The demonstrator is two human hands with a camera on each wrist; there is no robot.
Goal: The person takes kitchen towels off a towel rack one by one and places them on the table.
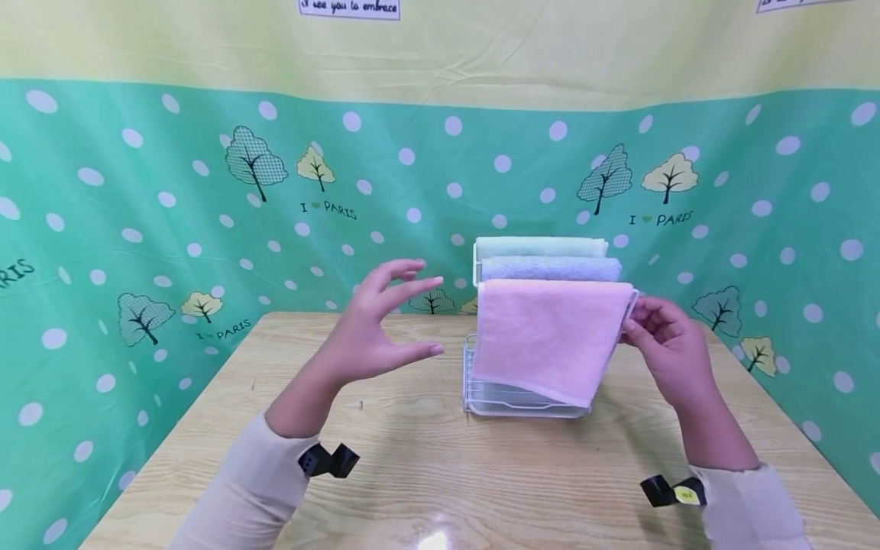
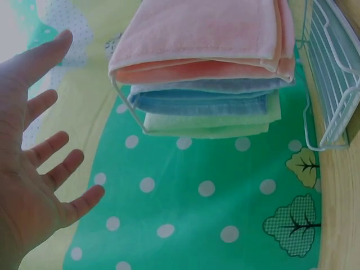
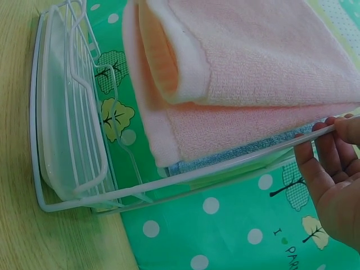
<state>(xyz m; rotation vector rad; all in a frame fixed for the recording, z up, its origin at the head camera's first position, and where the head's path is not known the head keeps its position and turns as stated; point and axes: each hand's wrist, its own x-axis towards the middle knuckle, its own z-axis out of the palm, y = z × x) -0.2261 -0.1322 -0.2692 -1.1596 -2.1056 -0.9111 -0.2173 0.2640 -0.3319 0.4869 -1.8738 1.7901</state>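
Observation:
A white wire rack (image 1: 529, 411) stands on the table with three towels draped over its upper bars. The pink towel (image 1: 553, 336) hangs in front, a blue towel (image 1: 550, 269) behind it and a pale green towel (image 1: 539, 246) at the back. My right hand (image 1: 670, 351) pinches the rack's side wire near its top right; the right wrist view shows thumb and fingers on that white wire (image 3: 242, 157). Left of the rack, my left hand (image 1: 378, 328) is held in the air, fingers spread, touching nothing. In the left wrist view it stays apart from the towels.
The rack's base holds a pale tray (image 3: 59, 107) behind low wire rails. Beneath lies a wood-grain table (image 1: 412, 473). A green dotted curtain (image 1: 385, 191) with printed trees hangs close behind the table and along its sides.

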